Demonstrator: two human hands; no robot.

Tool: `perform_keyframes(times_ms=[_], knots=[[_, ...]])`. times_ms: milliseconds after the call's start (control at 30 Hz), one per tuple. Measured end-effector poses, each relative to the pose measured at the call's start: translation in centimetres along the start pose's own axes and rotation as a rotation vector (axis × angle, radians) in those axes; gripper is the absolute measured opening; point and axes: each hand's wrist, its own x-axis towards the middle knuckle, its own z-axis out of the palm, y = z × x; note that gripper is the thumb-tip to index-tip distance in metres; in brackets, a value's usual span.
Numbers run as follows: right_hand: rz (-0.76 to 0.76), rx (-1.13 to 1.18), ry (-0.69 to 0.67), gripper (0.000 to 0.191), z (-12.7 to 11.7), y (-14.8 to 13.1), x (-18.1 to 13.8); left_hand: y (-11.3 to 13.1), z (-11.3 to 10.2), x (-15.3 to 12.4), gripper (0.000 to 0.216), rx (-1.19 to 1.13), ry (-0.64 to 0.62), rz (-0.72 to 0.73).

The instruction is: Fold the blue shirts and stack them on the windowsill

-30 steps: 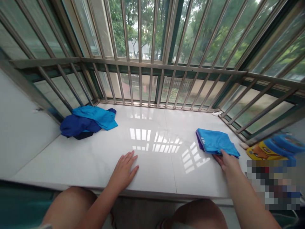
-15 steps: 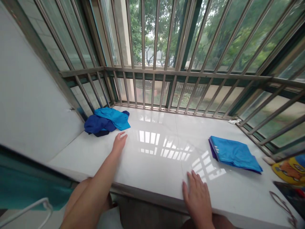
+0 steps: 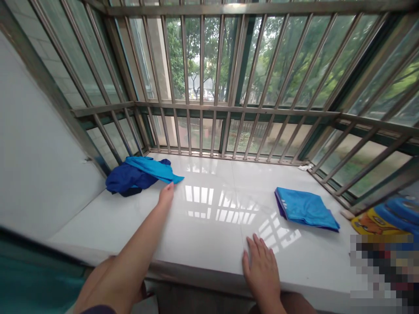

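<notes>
The person's left hand (image 3: 166,195) is reaching forward across the glossy white stone sill (image 3: 209,226). Its fingertips (image 3: 170,186) are meeting the near edge of a crumpled light-blue cloth (image 3: 153,168), whose pointed corner is trailing just to their right. The fingers are lying close together and nearly straight, and from this angle I cannot tell whether they are pinching the fabric or only touching it. That cloth is lying draped over a bunched dark navy cloth (image 3: 122,179), which is sitting just beyond and to the left of the fingertips, close to the white wall (image 3: 39,165). The right hand (image 3: 260,266) is resting palm down near the sill's front edge, its fingers (image 3: 258,245) spread and released, holding nothing. Beyond those fingers and off to their right, apart from them, a bright-blue cloth folded into a flat rectangle (image 3: 306,209) is lying with a purple edge showing on its left side. Judging by how things are lying, one piece is looking finished, folded and set aside, while the two in the heap are looking unfolded. Farther right of the right fingers, a yellow cartoon-printed item (image 3: 369,222) is peeking in at the sill's end, and grey metal window bars (image 3: 209,122) are standing well beyond both hands.
</notes>
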Motion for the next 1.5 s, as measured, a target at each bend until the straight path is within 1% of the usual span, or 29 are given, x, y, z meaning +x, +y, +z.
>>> perform_keyframes(times_ms=[100, 167, 333, 400, 467, 567, 633, 667, 700, 733, 767, 833, 900, 933, 967, 1000, 1033, 1067, 1100, 1133, 1167, 1200, 1267, 1333, 1400, 1467, 1500], knots=[[0.019, -0.003, -0.027, 0.056, -0.1, -0.2, 0.0, -0.6, 2.3, -4.1, 0.037, 0.044, -0.118, 0.003], [0.033, -0.006, -0.062, 0.056, -0.3, -0.3, 0.1, -0.5, 2.9, -6.2, 0.036, 0.069, -0.199, 0.037], [0.042, -0.011, -0.108, 0.057, -0.9, -0.6, 0.3, 1.6, 2.1, -8.7, 0.038, 0.092, -0.354, 0.133], [0.035, -0.014, -0.103, 0.057, -1.0, -0.6, 0.3, 2.5, 2.2, -10.8, 0.036, 0.093, -0.420, 0.206], [0.036, -0.007, -0.107, 0.057, -1.0, -0.6, 0.4, 3.1, 2.7, -14.2, 0.036, 0.090, -0.521, 0.348], [0.038, 0.055, -0.143, 0.060, -1.1, -0.7, 0.3, 3.8, 3.5, -21.3, 0.036, 0.047, -0.751, 0.603], [0.005, 0.146, -0.202, 0.069, -1.5, -1.1, 0.2, 4.5, 3.3, -25.8, 0.031, 0.006, -0.935, 0.723], [-0.020, 0.202, -0.252, 0.071, -1.7, -1.5, 0.1, 4.8, 3.0, -27.5, 0.030, -0.018, -1.002, 0.764], [-0.048, 0.262, -0.313, 0.070, -2.1, -1.8, 0.0, 5.0, 2.6, -28.7, 0.031, -0.034, -1.039, 0.795], [-0.077, 0.321, -0.374, 0.065, -2.4, -2.2, -0.1, 5.0, 2.2, -29.4, 0.034, -0.036, -1.035, 0.813], [-0.100, 0.380, -0.423, 0.059, -2.9, -2.6, -0.3, 4.8, 1.8, -29.6, 0.038, -0.014, -0.992, 0.820], [-0.124, 0.510, -0.463, 0.051, -3.9, -3.2, -0.8, 3.6, 1.3, -28.7, 0.051, 0.110, -0.832, 0.793], [-0.086, 0.659, -0.416, 0.049, -5.4, -3.5, -1.3, 1.5, 0.9, -26.7, 0.075, 0.291, -0.676, 0.724], [-0.049, 0.733, -0.388, 0.049, -6.3, -3.5, -1.4, 0.4, 0.6, -25.7, 0.085, 0.368, -0.630, 0.691], [-0.007, 0.793, -0.359, 0.047, -7.3, -3.4, -1.5, -0.6, 0.2, -24.7, 0.085, 0.419, -0.605, 0.670], [0.031, 0.834, -0.334, 0.046, -8.5, -3.1, -1.5, -1.4, -0.3, -23.8, 0.075, 0.440, -0.598, 0.657], [0.061, 0.855, -0.313, 0.045, -9.8, -2.8, -1.4, -1.9, -1.1, -23.1, 0.058, 0.432, -0.606, 0.646], [0.084, 0.860, -0.289, 0.043, -11.1, -2.5, -1.1, -2.1, -2.0, -22.6, 0.038, 0.402, -0.627, 0.635], [0.103, 0.854, -0.251, 0.041, -12.4, -2.1, -0.8, -1.8, -3.2, -22.1, 0.025, 0.359, -0.651, 0.619], [0.114, 0.843, -0.209, 0.039, -13.7, -1.7, -0.3, -1.2, -4.4, -21.7, 0.022, 0.310, -0.668, 0.599], [0.117, 0.830, -0.168, 0.038, -15.0, -1.2, 0.3, -0.3, -5.8, -21.3, 0.025, 0.264, -0.676, 0.581], [0.116, 0.816, -0.125, 0.037, -16.3, -0.8, 1.1, 1.0, -7.2, -20.9, 0.028, 0.223, -0.657, 0.575], [0.091, 0.781, -0.044, 0.034, -19.0, 0.0, 3.1, 4.1, -10.2, -19.6, 0.031, 0.177, -0.554, 0.597], [0.030, 0.746, 0.016, 0.031, -21.8, 0.6, 5.6, 7.5, -13.0, -18.1, 0.031, 0.177, -0.381, 0.636], [-0.051, 0.726, 0.043, 0.028, -24.7, 1.3, 8.4, 11.0, -15.5, -16.4, 0.029, 0.206, -0.195, 0.682], [-0.097, 0.734, 0.022, 0.028, -27.3, 2.1, 11.1, 14.4, -17.9, -15.0, 0.029, 0.245, -0.024, 0.727], [-0.090, 0.751, 0.005, 0.028, -28.5, 2.4, 12.2, 16.0, -18.9, -14.4, 0.029, 0.271, 0.057, 0.746]])
